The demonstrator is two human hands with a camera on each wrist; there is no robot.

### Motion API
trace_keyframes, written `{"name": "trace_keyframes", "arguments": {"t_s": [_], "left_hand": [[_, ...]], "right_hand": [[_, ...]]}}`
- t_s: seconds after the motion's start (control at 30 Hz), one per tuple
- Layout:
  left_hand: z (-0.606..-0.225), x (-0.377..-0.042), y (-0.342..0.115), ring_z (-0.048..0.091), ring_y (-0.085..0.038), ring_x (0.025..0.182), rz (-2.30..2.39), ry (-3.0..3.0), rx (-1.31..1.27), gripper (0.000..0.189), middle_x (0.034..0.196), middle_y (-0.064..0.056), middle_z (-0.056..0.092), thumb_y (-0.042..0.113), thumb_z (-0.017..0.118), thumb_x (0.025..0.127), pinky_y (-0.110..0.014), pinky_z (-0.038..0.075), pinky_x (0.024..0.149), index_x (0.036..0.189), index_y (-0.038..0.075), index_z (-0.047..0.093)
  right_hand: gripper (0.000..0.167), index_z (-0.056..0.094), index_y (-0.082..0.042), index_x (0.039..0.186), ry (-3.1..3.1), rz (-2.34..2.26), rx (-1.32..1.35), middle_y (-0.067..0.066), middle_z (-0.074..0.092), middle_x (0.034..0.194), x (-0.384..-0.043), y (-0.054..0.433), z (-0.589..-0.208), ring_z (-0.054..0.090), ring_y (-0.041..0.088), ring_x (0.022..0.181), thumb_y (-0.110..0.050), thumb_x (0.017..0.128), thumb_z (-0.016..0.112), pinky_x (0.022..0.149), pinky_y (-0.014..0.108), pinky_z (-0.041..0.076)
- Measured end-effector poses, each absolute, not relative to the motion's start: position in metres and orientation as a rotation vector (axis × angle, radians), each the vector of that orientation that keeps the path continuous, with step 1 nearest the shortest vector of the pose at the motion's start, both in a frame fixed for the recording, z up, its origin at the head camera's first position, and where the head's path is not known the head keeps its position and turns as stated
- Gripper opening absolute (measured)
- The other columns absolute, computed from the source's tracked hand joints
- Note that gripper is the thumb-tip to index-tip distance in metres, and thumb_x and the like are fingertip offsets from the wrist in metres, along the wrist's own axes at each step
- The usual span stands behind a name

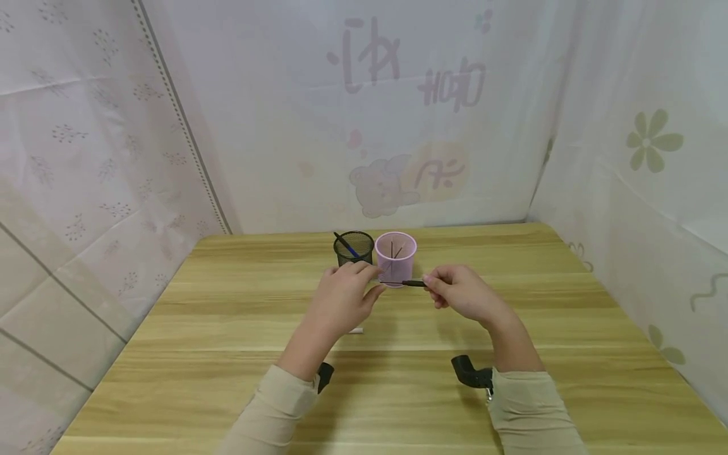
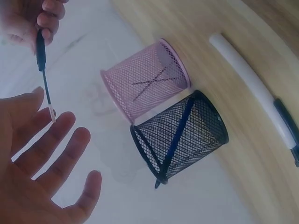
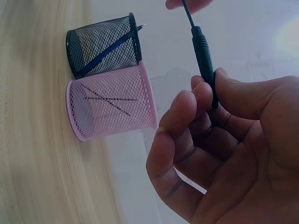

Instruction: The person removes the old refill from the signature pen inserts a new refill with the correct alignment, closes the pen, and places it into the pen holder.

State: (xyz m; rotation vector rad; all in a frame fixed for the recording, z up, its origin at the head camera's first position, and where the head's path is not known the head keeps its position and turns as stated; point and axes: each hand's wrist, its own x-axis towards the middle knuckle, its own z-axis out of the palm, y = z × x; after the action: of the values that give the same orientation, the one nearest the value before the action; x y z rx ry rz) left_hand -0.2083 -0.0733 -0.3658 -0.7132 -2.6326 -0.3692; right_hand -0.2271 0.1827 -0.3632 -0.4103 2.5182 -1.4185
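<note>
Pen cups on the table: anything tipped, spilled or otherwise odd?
Nothing looks tipped, spilled or damaged: the pink cup and black cup stand upright. One slightly stray item: a white rod lies on the table, outside the cups, whereas a blue pen sits inside the black cup.

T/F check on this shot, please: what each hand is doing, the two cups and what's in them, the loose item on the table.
1. The right hand holds a black-handled tool. True.
2. The pink mesh cup stands beside the black mesh cup. True.
3. The blue pen is in the pink mesh cup. False: it is in the black mesh cup; the pink one holds two thin dark sticks.
4. The left hand grips the black mesh cup. False: its fingers are spread by the tool's tip.
5. A white stick lies on the table. True.
6. The black mesh cup lies on its side. False: it stands upright.
</note>
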Motion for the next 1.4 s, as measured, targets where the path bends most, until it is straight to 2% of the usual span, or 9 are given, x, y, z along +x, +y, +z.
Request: {"name": "trace_keyframes", "arguments": {"t_s": [0.2,0.4,0.77,1.0,1.4], "left_hand": [[-0.3667,-0.2098,-0.0686,0.075,-0.021,0.107,-0.291,-2.581,-0.735,0.02,0.117,0.004,0.079,0.033,0.073,0.103,-0.054,0.058,0.091,0.117,0.02,0.078],[-0.368,-0.2099,-0.0664,0.073,-0.018,0.095,-0.274,-2.544,-0.741,0.011,0.104,0.008,0.079,0.032,0.074,0.102,-0.051,0.058,0.088,0.105,0.023,0.08],[-0.3657,-0.2099,-0.066,0.073,-0.018,0.094,-0.279,-2.55,-0.744,0.011,0.104,0.007,0.08,0.028,0.073,0.103,-0.048,0.056,0.085,0.103,0.021,0.081],[-0.3641,-0.2096,-0.0663,0.073,-0.019,0.096,-0.282,-2.564,-0.743,0.011,0.105,0.007,0.08,0.028,0.072,0.103,-0.053,0.055,0.092,0.104,0.021,0.081],[-0.3619,-0.2101,-0.0671,0.073,-0.02,0.095,-0.29,-2.543,-0.76,0.01,0.104,0.006,0.08,0.026,0.073,0.102,-0.055,0.056,0.095,0.103,0.02,0.081]], "right_hand": [[0.031,0.061,-0.002,0.091,2.509,-1.428,-0.42,0.004,0.056,0.081,-0.2283,0.1815,-0.3627,0.058,0.019,0.077,-0.023,0.113,0.053,0.074,0.03,0.057],[0.032,0.06,-0.002,0.089,2.497,-1.434,-0.419,0.003,0.055,0.08,-0.2293,0.1818,-0.3629,0.058,0.018,0.076,-0.022,0.113,0.053,0.073,0.029,0.057],[0.031,0.06,-0.002,0.089,2.508,-1.426,-0.426,0.003,0.056,0.079,-0.2291,0.1815,-0.363,0.058,0.018,0.075,-0.021,0.113,0.053,0.073,0.03,0.057],[0.031,0.06,-0.002,0.089,2.501,-1.435,-0.437,0.004,0.055,0.078,-0.228,0.1825,-0.3621,0.057,0.018,0.075,-0.02,0.113,0.053,0.073,0.029,0.057],[0.031,0.06,-0.001,0.089,2.509,-1.437,-0.436,0.004,0.055,0.079,-0.2286,0.1852,-0.3642,0.058,0.019,0.075,-0.019,0.113,0.053,0.072,0.029,0.057]]}}
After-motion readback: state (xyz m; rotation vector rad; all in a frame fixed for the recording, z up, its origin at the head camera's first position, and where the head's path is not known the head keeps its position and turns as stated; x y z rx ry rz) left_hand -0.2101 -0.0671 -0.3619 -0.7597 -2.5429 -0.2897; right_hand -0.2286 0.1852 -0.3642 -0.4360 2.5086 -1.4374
